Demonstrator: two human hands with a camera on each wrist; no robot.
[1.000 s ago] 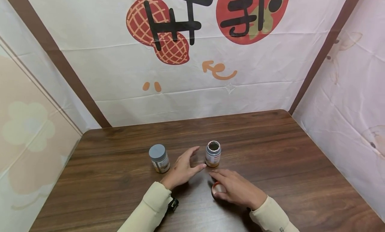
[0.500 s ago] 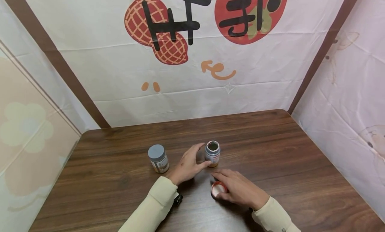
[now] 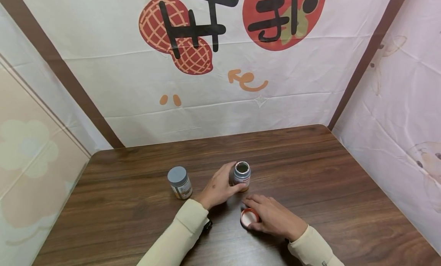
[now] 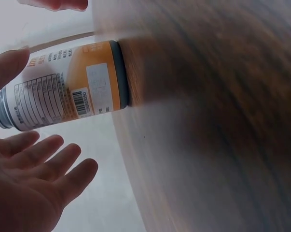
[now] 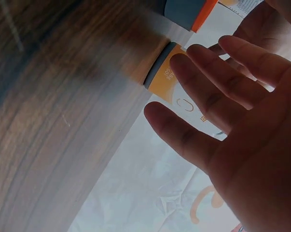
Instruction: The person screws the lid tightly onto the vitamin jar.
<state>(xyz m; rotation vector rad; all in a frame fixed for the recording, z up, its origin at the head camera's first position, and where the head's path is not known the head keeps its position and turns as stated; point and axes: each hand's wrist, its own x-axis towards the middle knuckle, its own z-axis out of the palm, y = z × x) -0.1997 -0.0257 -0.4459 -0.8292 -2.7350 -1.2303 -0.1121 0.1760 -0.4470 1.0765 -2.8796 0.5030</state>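
– What's the left hand [image 3: 220, 187] doing?
– It half surrounds an uncapped, grey-necked cylindrical jar with a white-and-orange label [image 3: 242, 178]. The thumb is on the near side, overlapping the jar in view, and the loose fingers are behind it. They aren't wrapped around it; whether any skin touches it, I can't tell.
– And the jar itself?
– Upright in that hand's gap, its mouth uncovered, on the dark brown wood-grain table [image 3: 131, 216].
– The right hand [image 3: 273, 216]?
– Fingers extended and relaxed, clenched on nothing, nearer the wearer than the jar. By its thumb, on the side toward the left hand, is a round grey lid with an orange-red rim [image 3: 249, 218], pale inside up. Thumb contact with it isn't clear.
– Anything left of the left hand?
– A capped cylindrical jar with a flat blue-grey top [image 3: 180, 183], upright, apart from the fingers.
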